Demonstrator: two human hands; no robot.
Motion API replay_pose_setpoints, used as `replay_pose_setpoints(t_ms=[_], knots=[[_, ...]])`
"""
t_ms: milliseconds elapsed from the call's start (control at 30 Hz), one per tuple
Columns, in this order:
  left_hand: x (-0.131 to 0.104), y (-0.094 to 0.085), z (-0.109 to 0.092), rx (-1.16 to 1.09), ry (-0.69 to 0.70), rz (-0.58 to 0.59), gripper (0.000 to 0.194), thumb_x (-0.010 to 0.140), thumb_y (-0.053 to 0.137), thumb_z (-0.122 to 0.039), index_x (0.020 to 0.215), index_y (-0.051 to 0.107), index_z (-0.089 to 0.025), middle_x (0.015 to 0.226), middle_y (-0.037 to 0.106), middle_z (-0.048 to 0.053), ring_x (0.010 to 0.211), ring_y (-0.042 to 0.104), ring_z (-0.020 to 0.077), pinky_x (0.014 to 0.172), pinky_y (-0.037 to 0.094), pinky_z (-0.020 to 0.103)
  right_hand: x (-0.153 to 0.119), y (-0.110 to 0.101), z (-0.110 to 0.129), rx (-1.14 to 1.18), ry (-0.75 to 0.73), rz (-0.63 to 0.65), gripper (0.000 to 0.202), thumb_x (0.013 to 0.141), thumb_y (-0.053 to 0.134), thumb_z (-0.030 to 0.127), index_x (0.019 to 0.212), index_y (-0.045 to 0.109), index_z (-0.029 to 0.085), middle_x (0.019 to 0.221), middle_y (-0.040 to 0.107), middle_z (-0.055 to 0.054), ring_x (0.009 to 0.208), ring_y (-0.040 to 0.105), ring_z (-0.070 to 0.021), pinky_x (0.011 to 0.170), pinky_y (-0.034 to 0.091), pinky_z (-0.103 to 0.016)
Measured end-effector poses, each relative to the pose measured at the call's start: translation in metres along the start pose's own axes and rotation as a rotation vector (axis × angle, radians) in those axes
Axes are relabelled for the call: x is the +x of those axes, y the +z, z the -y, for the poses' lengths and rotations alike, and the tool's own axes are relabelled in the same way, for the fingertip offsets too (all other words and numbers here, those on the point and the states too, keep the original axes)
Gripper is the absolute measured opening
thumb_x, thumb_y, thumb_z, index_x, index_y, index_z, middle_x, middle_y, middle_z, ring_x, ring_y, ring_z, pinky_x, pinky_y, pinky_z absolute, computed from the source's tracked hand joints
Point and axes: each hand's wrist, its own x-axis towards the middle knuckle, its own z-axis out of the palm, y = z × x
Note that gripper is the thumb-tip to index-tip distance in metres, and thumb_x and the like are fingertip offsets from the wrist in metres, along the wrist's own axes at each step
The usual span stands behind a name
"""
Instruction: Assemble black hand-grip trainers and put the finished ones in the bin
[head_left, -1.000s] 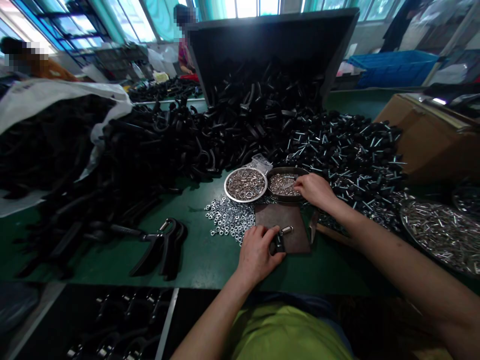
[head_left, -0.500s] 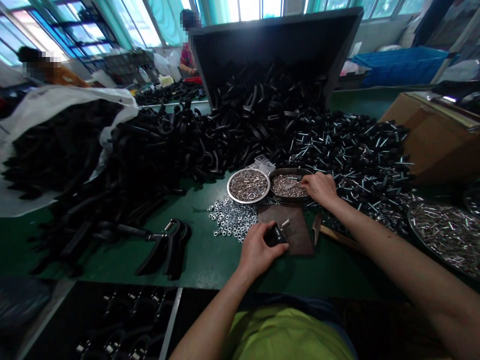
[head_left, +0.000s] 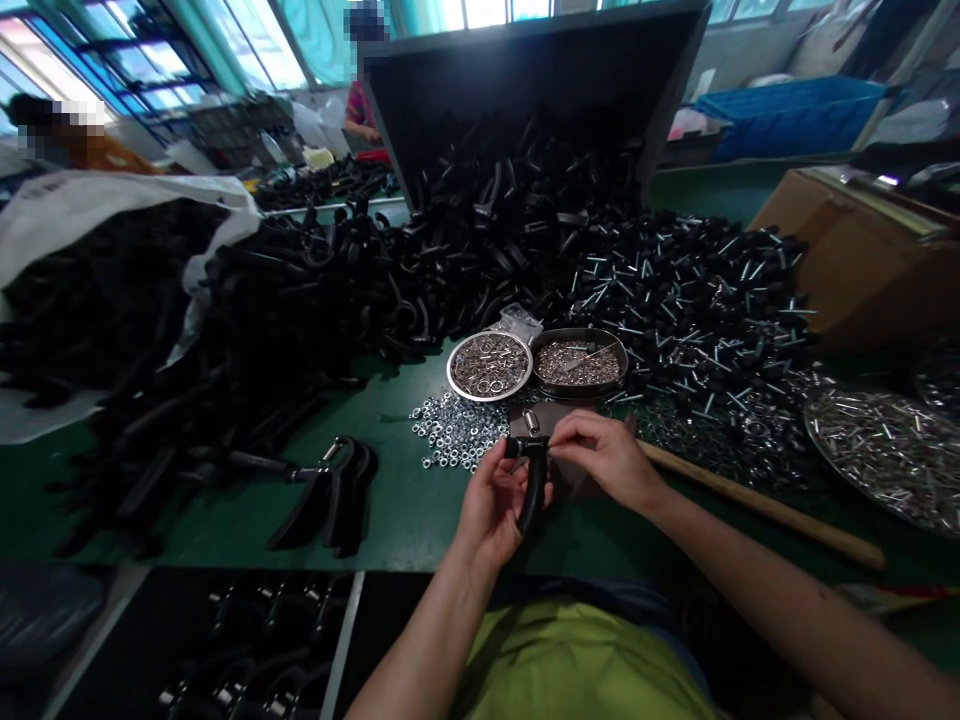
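My left hand [head_left: 484,510] is closed around a black curved clamp part [head_left: 533,492], held up over the table. A small metal spring [head_left: 532,422] stands out of its top end. My right hand [head_left: 611,462] pinches thumb and fingertips together against the right side of the part's head; anything between them is too small to make out. Below and behind the hands lies a dark flat plate [head_left: 577,484], partly covered by them. Just beyond are a round dish [head_left: 450,378] of small metal pieces and an oval tin [head_left: 625,372] of tiny pins.
Loose metal rings [head_left: 456,432] lie left of the plate. A wooden handle [head_left: 772,505] stretches to the right. Heaps of black parts [head_left: 480,270] and bolts with black heads [head_left: 697,290] fill the back. Two black clamps [head_left: 349,495] lie on the left.
My right hand has come from the oval tin to the clamp part. My left hand has lifted and turned the part, so its spring points upward. The view has shifted slightly.
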Motion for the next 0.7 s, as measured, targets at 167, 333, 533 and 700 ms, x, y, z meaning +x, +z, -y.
replay_pose_setpoints(t_ms=[167,333,533,700], knots=[[-0.002,-0.003,0.002,0.079,-0.001,0.027,0.028,0.083,0.055,-0.036,0.093,0.06,-0.011,0.073,0.063,0.005,0.064,0.063,0.015,0.067,0.056,0.033,0.001,0.002,0.0,-0.023,-0.042,-0.022,0.004,0.075,0.065,0.018,0.071,0.065,0.018,0.076,0.062,-0.001,0.077,0.058,-0.0152,0.072,0.043,-0.029],[0.0,-0.008,-0.001,0.449,0.125,-0.037,0.034,0.073,0.066,-0.035,0.101,0.062,-0.015,0.085,0.065,0.005,0.068,0.061,0.0135,0.062,0.053,0.028,0.001,-0.006,-0.003,-0.16,-0.108,0.073,0.002,0.079,0.061,0.018,0.081,0.062,0.017,0.078,0.061,-0.001,0.073,0.056,-0.0129,0.065,0.042,-0.024],[0.021,-0.008,-0.012,1.296,0.349,-0.001,0.05,0.063,0.075,-0.036,0.108,0.062,-0.015,0.092,0.065,0.006,0.086,0.059,0.0197,0.079,0.046,0.032,0.009,-0.018,-0.033,-0.945,-0.743,0.261,0.017,0.09,0.045,0.02,0.091,0.062,0.017,0.073,0.06,-0.003,0.067,0.051,-0.0137,0.059,0.03,-0.029],[0.025,-0.019,-0.003,1.997,0.766,0.028,0.056,0.063,0.074,-0.04,0.112,0.059,-0.018,0.102,0.062,0.008,0.098,0.054,0.0261,0.087,0.041,0.04,0.008,-0.016,-0.047,-1.115,-0.899,0.257,0.019,0.09,0.044,0.016,0.086,0.062,0.017,0.064,0.058,-0.001,0.063,0.048,-0.0139,0.057,0.025,-0.031]])
